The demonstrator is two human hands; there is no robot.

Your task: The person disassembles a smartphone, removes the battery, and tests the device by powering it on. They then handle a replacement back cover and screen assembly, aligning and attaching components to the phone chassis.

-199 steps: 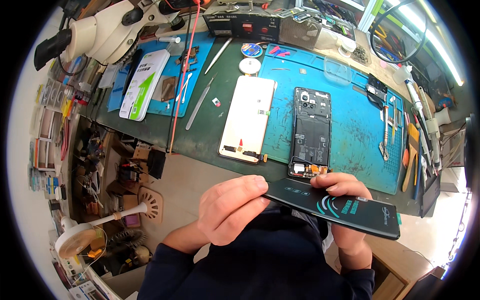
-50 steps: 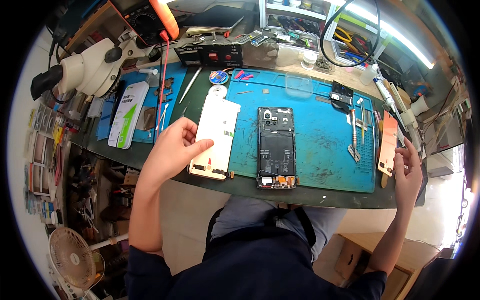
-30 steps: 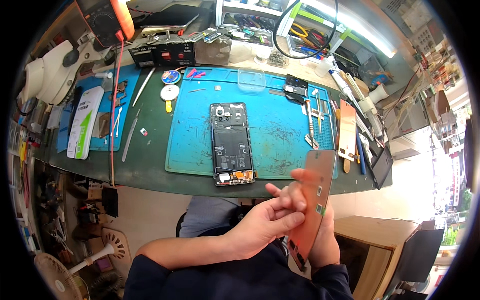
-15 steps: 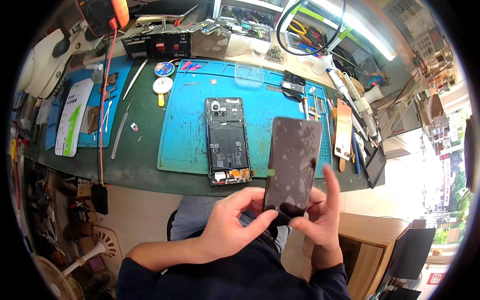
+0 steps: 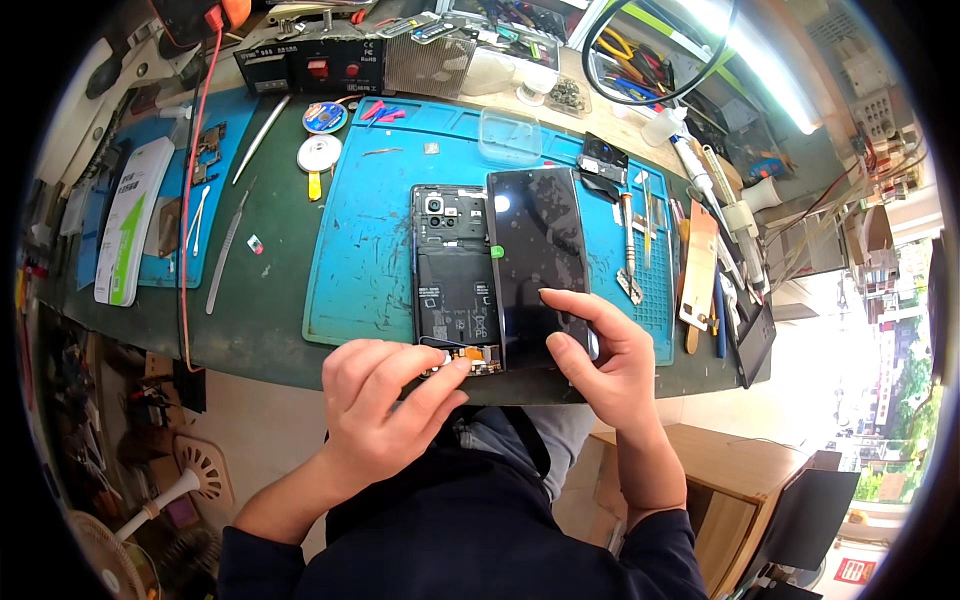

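An opened phone (image 5: pixel 452 265), its black inner frame and camera lenses exposed, lies on the blue repair mat. Beside it on the right is a dark glossy phone screen (image 5: pixel 540 250) with a green tab on its left edge, covering part of the mat. My right hand (image 5: pixel 612 365) grips the screen's lower right, thumb and index finger on its face. At the opened phone's bottom end, over the orange flex cables (image 5: pixel 472 355), my left hand (image 5: pixel 385 405) has its fingertips bent together. A small white bit shows by them; what they pinch is unclear.
Solder spools (image 5: pixel 318 152) and metal tweezers (image 5: pixel 228 252) lie left of the blue mat (image 5: pixel 350 250). A clear plastic box (image 5: pixel 509 135) and a small black phone part (image 5: pixel 603 158) sit at its back. Screwdrivers and an orange-backed panel (image 5: pixel 698 265) are to the right.
The screen has moved from in front of me down beside the opened phone on the mat. My left hand has let go of it and moved to the phone's bottom end.
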